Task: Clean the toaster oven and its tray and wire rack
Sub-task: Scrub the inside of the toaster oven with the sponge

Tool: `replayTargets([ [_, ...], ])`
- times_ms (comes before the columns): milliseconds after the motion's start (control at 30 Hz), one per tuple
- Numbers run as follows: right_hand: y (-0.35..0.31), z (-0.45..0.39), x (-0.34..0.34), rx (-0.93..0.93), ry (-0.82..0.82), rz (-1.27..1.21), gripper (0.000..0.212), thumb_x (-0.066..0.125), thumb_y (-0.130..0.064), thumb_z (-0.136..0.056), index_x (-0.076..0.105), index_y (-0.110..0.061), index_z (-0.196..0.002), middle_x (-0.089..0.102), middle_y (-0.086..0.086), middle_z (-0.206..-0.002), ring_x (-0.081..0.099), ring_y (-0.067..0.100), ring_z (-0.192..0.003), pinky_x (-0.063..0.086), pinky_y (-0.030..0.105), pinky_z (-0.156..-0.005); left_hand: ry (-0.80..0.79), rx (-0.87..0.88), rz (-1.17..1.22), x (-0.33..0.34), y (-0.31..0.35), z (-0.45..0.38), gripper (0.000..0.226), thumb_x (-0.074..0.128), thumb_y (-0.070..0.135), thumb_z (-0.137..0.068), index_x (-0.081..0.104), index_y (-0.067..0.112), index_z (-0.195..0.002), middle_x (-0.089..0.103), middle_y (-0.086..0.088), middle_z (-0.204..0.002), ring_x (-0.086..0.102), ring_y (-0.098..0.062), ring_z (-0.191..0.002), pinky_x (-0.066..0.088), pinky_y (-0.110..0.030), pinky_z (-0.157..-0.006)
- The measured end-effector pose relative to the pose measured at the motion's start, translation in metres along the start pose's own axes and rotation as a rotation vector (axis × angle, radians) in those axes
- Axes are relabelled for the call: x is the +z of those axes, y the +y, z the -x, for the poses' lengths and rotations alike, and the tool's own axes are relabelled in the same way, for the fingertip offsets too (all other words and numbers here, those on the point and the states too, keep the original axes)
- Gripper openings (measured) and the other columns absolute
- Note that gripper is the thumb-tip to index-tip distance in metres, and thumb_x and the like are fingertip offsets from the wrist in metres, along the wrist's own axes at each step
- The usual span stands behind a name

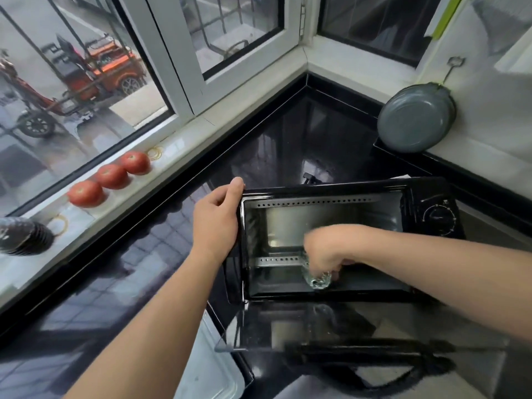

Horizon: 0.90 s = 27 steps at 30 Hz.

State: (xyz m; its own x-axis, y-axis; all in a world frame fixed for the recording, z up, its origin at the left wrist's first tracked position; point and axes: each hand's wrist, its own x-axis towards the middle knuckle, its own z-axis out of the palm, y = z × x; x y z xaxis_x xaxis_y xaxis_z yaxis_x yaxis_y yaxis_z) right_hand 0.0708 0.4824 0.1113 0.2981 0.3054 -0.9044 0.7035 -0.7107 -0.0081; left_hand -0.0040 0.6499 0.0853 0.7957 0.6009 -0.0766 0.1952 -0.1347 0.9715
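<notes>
Toaster oven at worktop corner, door down. Left hand grips its top-left edge; right hand blurred inside, grip unclear. Brace firmly, scrub cavity floor corners.

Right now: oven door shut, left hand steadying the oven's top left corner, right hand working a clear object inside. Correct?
Not quite. The head view shows the door folded down open. The rest stands: left hand grips the toaster oven corner, right hand holds a clear object inside.
</notes>
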Motion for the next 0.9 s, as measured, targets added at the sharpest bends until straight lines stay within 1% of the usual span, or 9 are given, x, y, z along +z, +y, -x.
replayTargets([
  [100, -0.005, -0.002, 0.004, -0.034, 0.034, 0.072, 0.032, 0.049, -0.02, -0.101, 0.067, -0.002, -0.081, 0.059, 0.003, -0.041, 0.052, 0.024, -0.044, 0.045, 0.025, -0.049, 0.007, -0.001, 0.022, 0.0, -0.001, 0.003, 0.032, 0.057, 0.067, -0.091, 0.079, 0.046, -0.082, 0.078, 0.014, -0.086, 0.068, 0.001, -0.084, 0.049, -0.026, -0.083],
  [167, -0.033, -0.01, 0.011, -0.11, 0.225, -0.082, 0.026, 0.052, -0.016, -0.097, 0.068, -0.001, -0.085, 0.072, 0.01, -0.066, 0.056, 0.023, -0.05, 0.042, 0.023, -0.044, 0.022, 0.01, -0.006, -0.001, 0.0, 0.004, 0.032, 0.057, 0.07, -0.09, 0.078, 0.049, -0.081, 0.078, 0.011, -0.087, 0.067, 0.0, -0.084, 0.048, -0.025, -0.082],
  [233, -0.059, -0.02, 0.025, -0.148, 0.425, -0.307, 0.021, 0.056, -0.021, -0.092, 0.058, -0.007, -0.076, 0.071, 0.015, -0.092, 0.056, 0.03, -0.068, 0.04, 0.028, -0.056, 0.035, 0.017, -0.032, -0.002, 0.001, 0.004, 0.031, 0.056, 0.072, -0.088, 0.077, 0.05, -0.08, 0.078, 0.009, -0.088, 0.066, 0.001, -0.082, 0.047, -0.023, -0.08],
  [333, -0.062, -0.031, 0.037, -0.109, 0.527, -0.486, 0.035, 0.059, -0.031, -0.091, 0.043, -0.016, -0.064, 0.059, 0.011, -0.078, 0.055, 0.032, -0.068, 0.041, 0.03, -0.064, 0.017, 0.035, -0.072, -0.001, 0.002, 0.005, 0.031, 0.056, 0.066, -0.093, 0.077, 0.047, -0.083, 0.078, 0.007, -0.092, 0.066, 0.003, -0.087, 0.049, -0.024, -0.083],
  [433, -0.058, -0.031, 0.037, -0.095, 0.544, -0.465, 0.034, 0.06, -0.031, -0.09, 0.043, -0.016, -0.066, 0.065, 0.015, -0.087, 0.058, 0.035, -0.076, 0.041, 0.03, -0.066, 0.033, 0.278, -0.26, 0.003, 0.002, 0.008, 0.021, 0.057, 0.033, -0.106, 0.078, 0.035, -0.106, 0.07, 0.013, -0.127, 0.061, -0.001, -0.121, 0.042, -0.021, -0.11],
  [500, -0.063, -0.027, 0.033, -0.139, 0.572, -0.446, 0.019, 0.06, -0.029, -0.09, 0.052, -0.017, -0.077, 0.069, 0.017, -0.104, 0.065, 0.037, -0.091, 0.041, 0.029, -0.068, -0.012, 0.461, -0.424, 0.003, 0.003, 0.007, 0.023, 0.054, 0.021, -0.108, 0.076, 0.019, -0.115, 0.065, 0.01, -0.131, 0.061, -0.011, -0.125, 0.035, -0.009, -0.107],
  [667, -0.075, -0.026, 0.028, -0.221, 0.546, -0.277, 0.026, 0.049, -0.017, -0.102, 0.068, -0.003, -0.113, 0.069, 0.015, -0.11, 0.065, 0.034, -0.105, 0.041, 0.026, -0.067, -0.213, 0.318, -0.607, 0.0, 0.011, 0.006, 0.048, 0.041, 0.071, -0.092, 0.061, 0.032, -0.11, 0.065, 0.012, -0.104, 0.059, -0.013, -0.097, 0.046, -0.035, -0.086],
  [767, -0.079, -0.022, 0.029, -0.221, 0.588, -0.232, 0.021, 0.049, -0.018, -0.101, 0.068, -0.009, -0.098, 0.07, 0.013, -0.1, 0.068, 0.033, -0.096, 0.036, 0.025, -0.054, -0.182, 0.302, -0.611, 0.002, 0.013, 0.009, 0.056, 0.04, 0.08, -0.085, 0.058, 0.034, -0.11, 0.065, 0.013, -0.104, 0.06, -0.014, -0.098, 0.051, -0.043, -0.088],
  [900, -0.071, -0.017, 0.032, -0.149, 0.647, -0.327, 0.012, 0.058, -0.028, -0.091, 0.056, -0.017, -0.088, 0.069, 0.014, -0.102, 0.066, 0.036, -0.092, 0.042, 0.031, -0.065, -0.131, 0.226, -0.627, 0.011, 0.017, 0.004, 0.052, 0.042, 0.078, -0.09, 0.056, 0.03, -0.103, 0.066, 0.005, -0.098, 0.062, -0.026, -0.096, 0.051, -0.05, -0.088],
])
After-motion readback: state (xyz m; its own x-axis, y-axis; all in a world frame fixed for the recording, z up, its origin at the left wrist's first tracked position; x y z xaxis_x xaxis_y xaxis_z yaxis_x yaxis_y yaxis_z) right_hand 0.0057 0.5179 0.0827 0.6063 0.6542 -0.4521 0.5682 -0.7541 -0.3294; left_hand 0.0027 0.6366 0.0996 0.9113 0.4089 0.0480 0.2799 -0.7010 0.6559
